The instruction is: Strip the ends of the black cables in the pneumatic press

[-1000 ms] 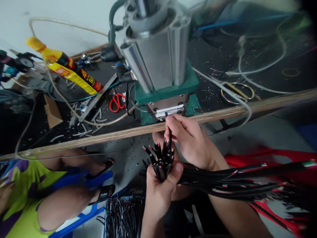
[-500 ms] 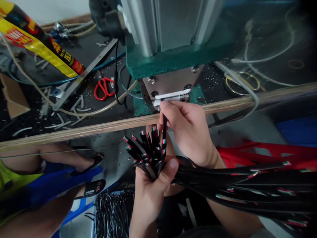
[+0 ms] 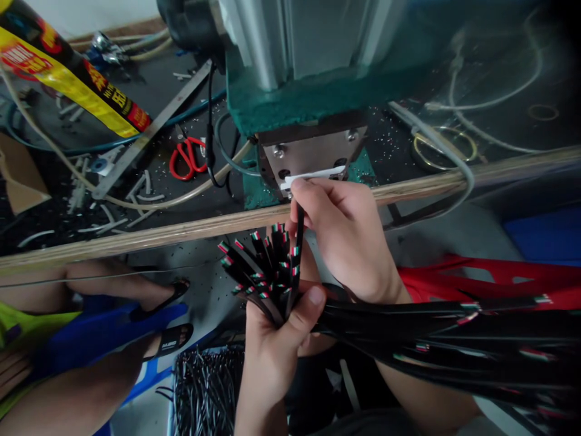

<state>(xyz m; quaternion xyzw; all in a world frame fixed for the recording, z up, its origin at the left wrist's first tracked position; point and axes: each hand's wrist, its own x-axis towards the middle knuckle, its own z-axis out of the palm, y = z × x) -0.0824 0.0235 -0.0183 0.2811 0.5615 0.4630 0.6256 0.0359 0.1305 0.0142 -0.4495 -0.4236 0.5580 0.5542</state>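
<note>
My left hand (image 3: 279, 348) is closed round a bundle of black cables (image 3: 261, 266), whose cut ends show red, white and green wires and fan out above the thumb. The bundle's long part runs off to the right across my forearm. My right hand (image 3: 347, 233) pinches one black cable (image 3: 299, 233) near its upper end, at the front of a bench machine (image 3: 313, 151). Its thumb and fingertip are right at a white strip on the machine's metal plate. The cable's tip is hidden behind my fingers.
A wooden bench edge (image 3: 181, 232) runs below the machine. Red-handled scissors (image 3: 187, 158), a metal ruler (image 3: 154, 128) and a yellow-black tube (image 3: 77, 79) lie left. A tub of black cables (image 3: 206, 390) stands below. Another person's legs (image 3: 113, 287) are at left.
The view has shifted slightly. My right hand is still pinching the cable at the machine, and my left hand still grips the bundle. The white strip on the plate looks slightly lower.
</note>
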